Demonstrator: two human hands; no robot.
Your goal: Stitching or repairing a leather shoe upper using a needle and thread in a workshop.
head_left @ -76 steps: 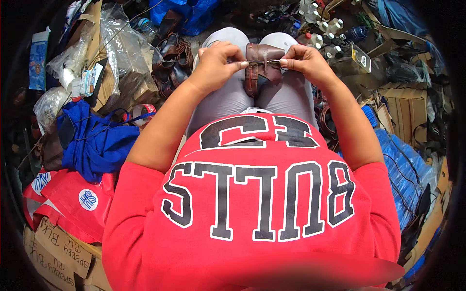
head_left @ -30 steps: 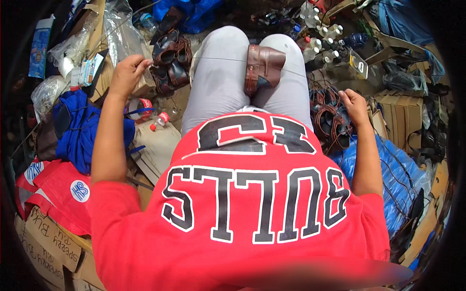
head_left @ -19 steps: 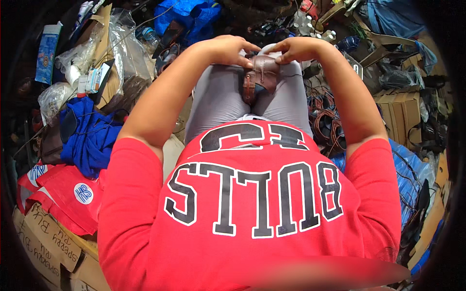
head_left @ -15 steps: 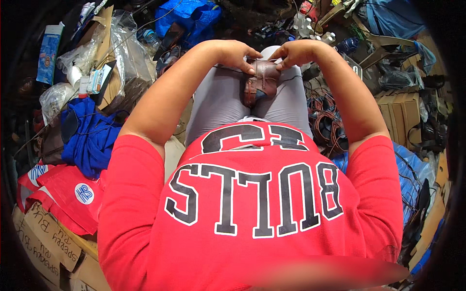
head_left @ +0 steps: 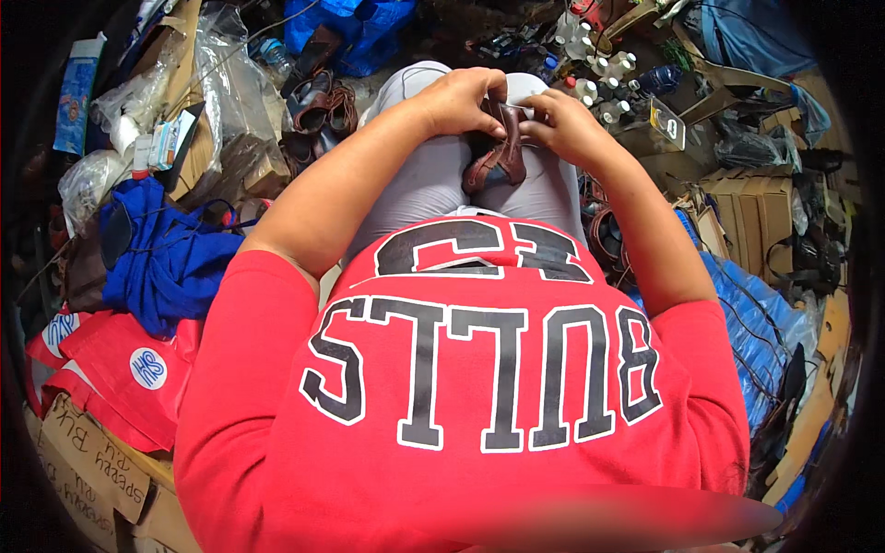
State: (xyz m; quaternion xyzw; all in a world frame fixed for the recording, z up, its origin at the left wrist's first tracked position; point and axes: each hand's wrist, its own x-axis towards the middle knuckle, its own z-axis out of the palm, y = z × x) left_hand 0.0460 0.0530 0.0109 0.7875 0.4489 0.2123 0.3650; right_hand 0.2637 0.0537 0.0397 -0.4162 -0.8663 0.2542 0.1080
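Observation:
A brown leather shoe upper (head_left: 498,166) with a bluish inner part lies over my lap, between my grey-trousered thighs (head_left: 415,184). My left hand (head_left: 470,100) is closed on its far left side, thumb and fingers pinching the leather. From the right, my right hand (head_left: 556,122) pinches at its far right edge, fingers curled together. A thin pale strand seems to show near the right fingertips, too small to make out clearly. The near end of the upper hangs loose, free of both hands.
More brown shoe uppers with laces (head_left: 323,101) lie left of my knees. Several small bottles (head_left: 613,88) stand beyond my right knee. A blue cloth (head_left: 166,267) and red bags (head_left: 129,369) are at my left, cardboard boxes (head_left: 761,217) and blue plastic sheeting (head_left: 751,323) at my right.
The shoe upper has been turned and folded narrower between my hands. My left hand has shifted right over it, and my right hand has come lower, nearer my body.

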